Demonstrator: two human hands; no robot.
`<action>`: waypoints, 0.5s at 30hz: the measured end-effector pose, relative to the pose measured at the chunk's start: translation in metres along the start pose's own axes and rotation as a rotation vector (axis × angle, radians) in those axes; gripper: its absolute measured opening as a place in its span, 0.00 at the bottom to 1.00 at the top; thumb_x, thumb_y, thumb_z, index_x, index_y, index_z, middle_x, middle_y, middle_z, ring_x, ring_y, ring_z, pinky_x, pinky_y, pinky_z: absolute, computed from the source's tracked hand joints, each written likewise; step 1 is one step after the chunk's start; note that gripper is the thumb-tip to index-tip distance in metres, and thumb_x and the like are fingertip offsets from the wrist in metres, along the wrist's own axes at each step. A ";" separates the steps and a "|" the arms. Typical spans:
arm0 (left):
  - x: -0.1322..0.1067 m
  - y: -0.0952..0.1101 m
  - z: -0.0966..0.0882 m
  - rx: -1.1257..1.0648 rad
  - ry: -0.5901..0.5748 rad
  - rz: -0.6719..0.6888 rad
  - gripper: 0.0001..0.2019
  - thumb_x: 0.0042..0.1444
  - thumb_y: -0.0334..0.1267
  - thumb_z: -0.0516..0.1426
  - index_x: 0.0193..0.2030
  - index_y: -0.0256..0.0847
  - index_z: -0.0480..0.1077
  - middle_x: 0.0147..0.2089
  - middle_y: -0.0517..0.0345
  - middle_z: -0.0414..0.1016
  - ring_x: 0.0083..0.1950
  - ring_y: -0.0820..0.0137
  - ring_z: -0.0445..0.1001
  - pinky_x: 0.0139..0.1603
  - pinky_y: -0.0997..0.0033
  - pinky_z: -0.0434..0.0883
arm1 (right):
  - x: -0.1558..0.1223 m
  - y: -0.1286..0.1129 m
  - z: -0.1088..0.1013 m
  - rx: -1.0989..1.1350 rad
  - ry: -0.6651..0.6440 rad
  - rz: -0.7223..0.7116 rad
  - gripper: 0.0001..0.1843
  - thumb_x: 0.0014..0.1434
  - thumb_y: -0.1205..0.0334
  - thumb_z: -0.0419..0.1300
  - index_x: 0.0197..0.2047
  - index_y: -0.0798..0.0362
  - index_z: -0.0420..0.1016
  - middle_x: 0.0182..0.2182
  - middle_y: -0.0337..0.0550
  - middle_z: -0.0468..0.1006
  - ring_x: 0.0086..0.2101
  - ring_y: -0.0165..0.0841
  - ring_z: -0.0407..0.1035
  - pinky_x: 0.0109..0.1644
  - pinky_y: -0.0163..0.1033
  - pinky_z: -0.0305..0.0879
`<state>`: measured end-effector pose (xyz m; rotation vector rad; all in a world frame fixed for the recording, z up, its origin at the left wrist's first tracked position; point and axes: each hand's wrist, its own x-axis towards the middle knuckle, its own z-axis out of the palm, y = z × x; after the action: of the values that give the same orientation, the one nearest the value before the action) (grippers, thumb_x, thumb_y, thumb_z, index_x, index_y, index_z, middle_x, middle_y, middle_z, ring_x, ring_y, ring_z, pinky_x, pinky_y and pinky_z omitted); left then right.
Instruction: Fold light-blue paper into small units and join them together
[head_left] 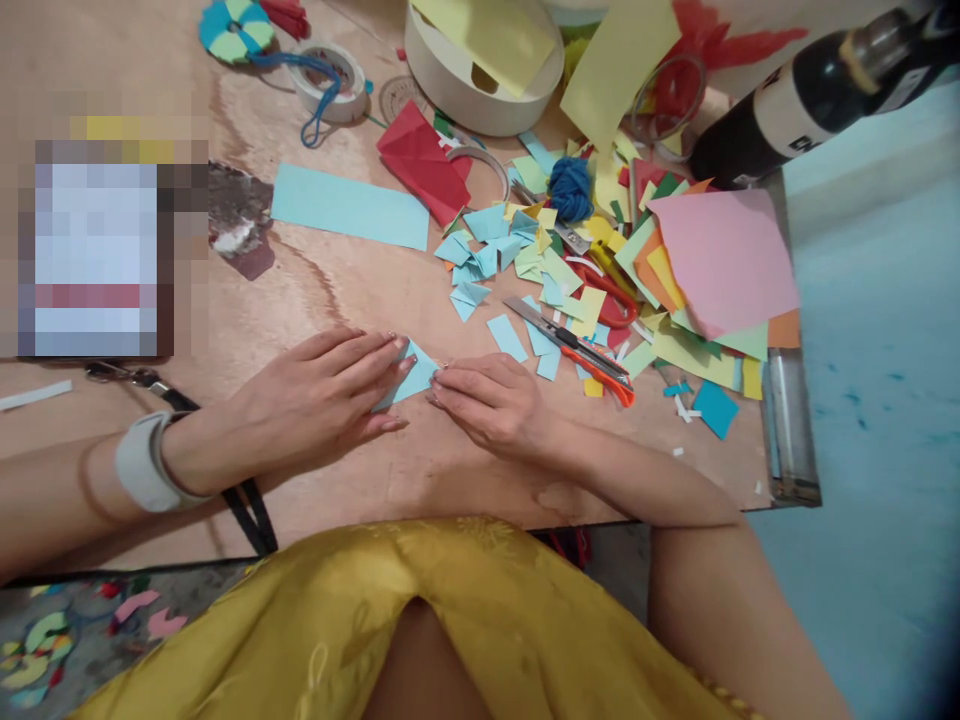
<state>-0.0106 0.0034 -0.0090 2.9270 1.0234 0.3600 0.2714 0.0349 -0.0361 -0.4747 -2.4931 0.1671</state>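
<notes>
A small light-blue paper piece (417,376) lies on the wooden board (337,300) in front of me. My left hand (322,395) rests flat over its left side, fingers stretched and pressing the paper down. My right hand (491,400) is curled beside it, fingertips pinched on the paper's right edge. A pale wristband (146,465) sits on my left wrist.
A heap of coloured paper scraps (540,260), a pink sheet (724,255), an orange-handled utility knife (574,345), red scissors (611,300), blue yarn (570,188), a red folded paper (424,160), a long light-blue strip (349,205), tape rolls (330,80), a round box (484,75) and a dark bottle (810,95) crowd the board.
</notes>
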 end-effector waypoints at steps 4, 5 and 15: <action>0.001 -0.001 -0.001 0.057 0.001 0.037 0.25 0.75 0.50 0.54 0.67 0.33 0.71 0.66 0.38 0.77 0.66 0.51 0.76 0.66 0.49 0.74 | 0.000 0.000 0.001 -0.025 0.045 -0.024 0.07 0.70 0.68 0.64 0.49 0.51 0.80 0.47 0.45 0.86 0.48 0.36 0.79 0.46 0.44 0.73; 0.001 -0.001 -0.001 0.060 0.003 0.037 0.25 0.75 0.50 0.54 0.67 0.33 0.71 0.66 0.38 0.77 0.66 0.51 0.77 0.66 0.49 0.74 | 0.000 0.001 0.001 -0.017 0.043 -0.025 0.07 0.70 0.69 0.64 0.50 0.51 0.80 0.47 0.46 0.86 0.48 0.36 0.79 0.46 0.44 0.73; 0.005 -0.003 -0.012 0.080 -0.018 0.020 0.25 0.75 0.50 0.54 0.66 0.31 0.70 0.64 0.37 0.79 0.64 0.49 0.78 0.64 0.47 0.75 | 0.003 -0.002 -0.009 -0.026 -0.056 -0.094 0.06 0.69 0.69 0.63 0.47 0.54 0.82 0.50 0.50 0.85 0.53 0.40 0.78 0.49 0.46 0.74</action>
<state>-0.0109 0.0082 0.0036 3.0074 1.0301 0.2995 0.2731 0.0341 -0.0265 -0.3669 -2.5696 0.1125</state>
